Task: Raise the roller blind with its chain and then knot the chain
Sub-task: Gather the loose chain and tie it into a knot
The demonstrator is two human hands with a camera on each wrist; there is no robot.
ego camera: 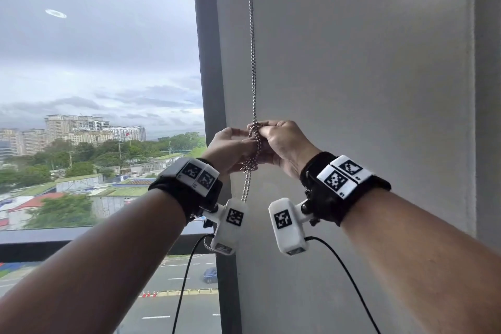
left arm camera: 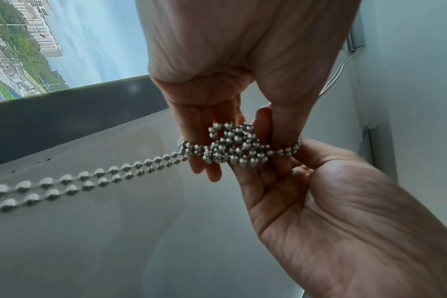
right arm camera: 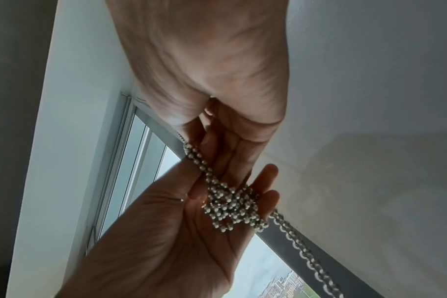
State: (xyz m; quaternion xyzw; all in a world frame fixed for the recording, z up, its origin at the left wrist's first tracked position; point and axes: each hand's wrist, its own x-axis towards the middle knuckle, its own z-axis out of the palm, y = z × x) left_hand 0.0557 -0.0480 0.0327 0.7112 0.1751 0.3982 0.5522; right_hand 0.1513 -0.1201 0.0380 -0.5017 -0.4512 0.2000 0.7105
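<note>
The silver bead chain (ego camera: pixel 253 76) hangs as two strands along the edge of the window frame. At hand height it is bunched into a loose knot (ego camera: pixel 250 163) (left arm camera: pixel 232 147) (right arm camera: pixel 230 205). My left hand (ego camera: pixel 241 141) (left arm camera: pixel 242 153) has its fingers through the loops and pinches the knot with the thumb. My right hand (ego camera: pixel 267 130) (right arm camera: pixel 217 159) pinches the strands just above the knot. Below the hands the chain's tail (ego camera: pixel 246 187) dangles free. No blind fabric covers the glass in the head view.
The dark window frame (ego camera: pixel 211 89) stands left of the chain and a grey wall (ego camera: pixel 352 89) right of it. A dark horizontal rail (ego camera: pixel 40 241) crosses the window low down. Black cables (ego camera: pixel 184 279) hang from the wrist cameras.
</note>
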